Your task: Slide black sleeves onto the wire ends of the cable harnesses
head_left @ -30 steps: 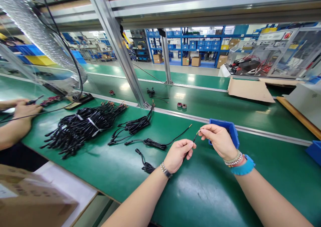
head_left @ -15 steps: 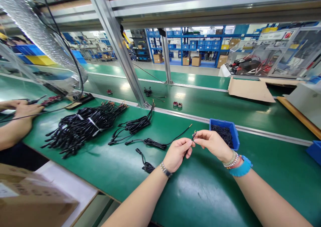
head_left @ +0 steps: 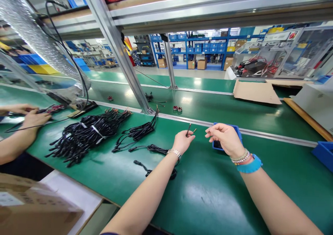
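Note:
My left hand (head_left: 183,142) is closed around a black cable (head_left: 188,129), whose stripped wire ends poke up above the fingers. Part of that cable's coil (head_left: 173,173) shows on the bench beneath my left forearm. To the right, my right hand (head_left: 225,138) hovers over a blue bin (head_left: 237,128) and covers much of it. Its fingers are loosely bent and slightly apart, with nothing visible in them. Dark small pieces inside the bin are mostly hidden. Another coiled black cable (head_left: 156,148) lies just left of my left hand.
A small cable bundle (head_left: 140,130) and a large tied one (head_left: 91,132) lie left on the green bench (head_left: 208,197). A co-worker's hands (head_left: 35,119) work at far left. A metal post (head_left: 122,54) rises behind the cables. Two small round parts (head_left: 177,109) sit beyond the rail.
My hands have parted. The right has let go of the cable end and moved right over the blue bin; the left still grips the cable, slightly further left.

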### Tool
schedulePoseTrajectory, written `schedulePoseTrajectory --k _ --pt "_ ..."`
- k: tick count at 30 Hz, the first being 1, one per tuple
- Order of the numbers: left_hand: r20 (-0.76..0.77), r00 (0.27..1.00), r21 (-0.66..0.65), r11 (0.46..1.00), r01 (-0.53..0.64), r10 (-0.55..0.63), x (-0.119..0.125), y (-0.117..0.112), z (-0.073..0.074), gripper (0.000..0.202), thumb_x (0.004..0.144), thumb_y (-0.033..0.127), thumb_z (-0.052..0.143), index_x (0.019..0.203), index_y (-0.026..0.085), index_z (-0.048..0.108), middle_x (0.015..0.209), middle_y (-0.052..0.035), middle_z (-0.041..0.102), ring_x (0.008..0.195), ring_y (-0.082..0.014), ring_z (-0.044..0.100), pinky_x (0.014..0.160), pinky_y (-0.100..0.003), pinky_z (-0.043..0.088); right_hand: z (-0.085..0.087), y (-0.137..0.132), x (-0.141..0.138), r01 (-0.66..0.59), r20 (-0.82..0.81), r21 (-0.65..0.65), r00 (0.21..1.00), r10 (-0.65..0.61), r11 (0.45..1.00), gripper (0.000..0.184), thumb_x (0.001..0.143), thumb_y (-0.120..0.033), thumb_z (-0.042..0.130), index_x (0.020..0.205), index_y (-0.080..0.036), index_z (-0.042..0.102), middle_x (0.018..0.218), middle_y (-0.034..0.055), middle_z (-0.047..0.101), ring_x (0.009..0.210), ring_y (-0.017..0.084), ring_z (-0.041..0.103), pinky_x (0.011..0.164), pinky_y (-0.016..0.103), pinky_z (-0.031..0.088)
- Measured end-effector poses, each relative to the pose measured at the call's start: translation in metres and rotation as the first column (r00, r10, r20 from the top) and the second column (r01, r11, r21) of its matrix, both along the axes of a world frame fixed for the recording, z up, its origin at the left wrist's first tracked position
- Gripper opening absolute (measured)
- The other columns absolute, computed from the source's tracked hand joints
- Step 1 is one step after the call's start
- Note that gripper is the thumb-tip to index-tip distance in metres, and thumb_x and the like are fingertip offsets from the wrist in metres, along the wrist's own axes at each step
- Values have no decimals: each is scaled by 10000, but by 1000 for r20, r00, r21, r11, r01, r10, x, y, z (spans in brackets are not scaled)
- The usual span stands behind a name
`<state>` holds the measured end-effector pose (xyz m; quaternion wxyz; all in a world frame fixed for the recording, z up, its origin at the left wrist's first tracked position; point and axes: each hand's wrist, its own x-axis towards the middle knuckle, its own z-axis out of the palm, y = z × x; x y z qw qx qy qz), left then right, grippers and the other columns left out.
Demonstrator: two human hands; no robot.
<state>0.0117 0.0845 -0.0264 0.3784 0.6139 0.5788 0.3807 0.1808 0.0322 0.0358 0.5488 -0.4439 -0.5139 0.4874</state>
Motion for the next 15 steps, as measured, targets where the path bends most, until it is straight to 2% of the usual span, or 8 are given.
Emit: schedulePoseTrajectory --k 3,7,11,13,15 --pt "-116 992 14 999 -52 54 10 26 -11 95 561 130 690 631 155 632 671 -46 591 726 -181 544 686 -271 376 8 -6 4 8 1 -5 1000 -8 1000 134 638 -237 643 624 -130 564 626 36 621 542 125 584 485 240 475" --pt "-217 973 1 996 -85 83 16 38 -19 100 568 106 671 552 160 588 707 -83 611 769 -214 557 688 -292 371 11 -10 9 29 18 28 999 -29 999 118 659 -225 615 632 -128 553 527 5 581 448 94 540 456 222 459" --pt "-213 976 16 999 -43 46 10 24 -8 82 643 146 618 582 180 576 614 -45 600 660 -174 547 626 -266 364 10 -8 12 72 31 80 997 -74 994 152 692 -275 605 672 -130 567 571 23 604 486 104 559 478 230 466" --pt "-170 985 41 999 9 -2 4 7 4 53 712 198 563 669 185 592 601 -21 605 609 -148 531 596 -242 363 9 -8 10 99 55 113 993 -106 989 183 700 -310 604 687 -131 571 606 35 619 513 113 572 492 240 474" --pt "-118 991 72 995 64 -55 -3 -15 18 139 771 261 500 710 180 595 651 -17 623 602 -130 523 579 -222 363 8 -9 5 100 98 138 989 -114 985 206 709 -336 598 697 -131 575 621 41 625 526 118 578 503 246 479"
